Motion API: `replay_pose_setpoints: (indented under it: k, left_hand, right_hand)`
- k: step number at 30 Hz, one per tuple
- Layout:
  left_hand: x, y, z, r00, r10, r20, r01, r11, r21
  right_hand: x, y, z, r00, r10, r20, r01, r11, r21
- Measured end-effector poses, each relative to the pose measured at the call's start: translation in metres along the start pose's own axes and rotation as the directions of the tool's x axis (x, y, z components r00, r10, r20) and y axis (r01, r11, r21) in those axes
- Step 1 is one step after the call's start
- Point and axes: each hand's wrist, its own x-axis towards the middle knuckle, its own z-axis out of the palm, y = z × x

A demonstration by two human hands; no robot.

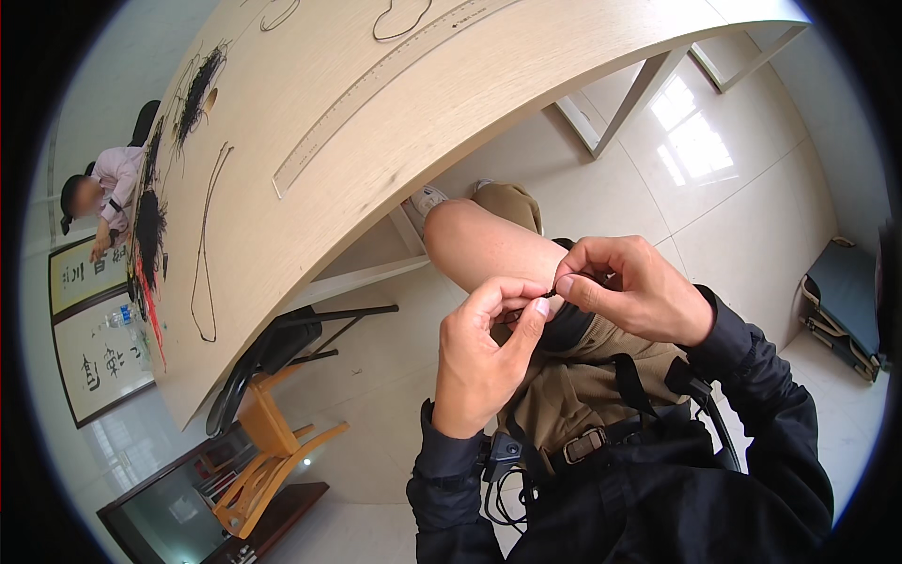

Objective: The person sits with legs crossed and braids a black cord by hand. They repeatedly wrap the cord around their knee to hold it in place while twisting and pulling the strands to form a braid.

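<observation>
Off the table edge (pixel 362 211), left hand (pixel 484 352) and right hand (pixel 644 287) pinch black cord (pixel 552 292): probably light, limp, slippery; best held close beside the exposed stretch.

A large pale wood-grain table (pixel 395 164) with a curved edge spans the far left of the room, carried on light metal legs (pixel 642 99). Glossy cream tiles (pixel 761 188) cover the floor, and on the far right they mirror a bright, paned patch of light (pixel 692 132). A black folding chair (pixel 268 352) stands by the table's near left end, with an orange-brown wooden chair (pixel 268 428) just beside it. Farther left are two dark-framed calligraphy panels (pixel 99 362) and, nearer, a dark-framed unit with a glossy pane (pixel 164 512). Folded blue-green furniture (pixel 846 287) stands by the pale right wall (pixel 813 103).
</observation>
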Motion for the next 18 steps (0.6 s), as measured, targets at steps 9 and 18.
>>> replay_pose_setpoints:
  k: [9,18]
  left_hand:
    - [0.0,0.0,0.005,0.994,0.075,-0.078,-0.074,0.997,0.017]
    - [0.001,0.0,0.01,0.973,0.204,-0.108,-0.194,0.977,0.091]
  right_hand:
    - [0.0,0.002,-0.001,0.998,-0.021,0.053,0.023,0.999,-0.041]
    - [0.0,0.0,-0.001,0.994,0.021,0.109,-0.032,0.994,0.102]
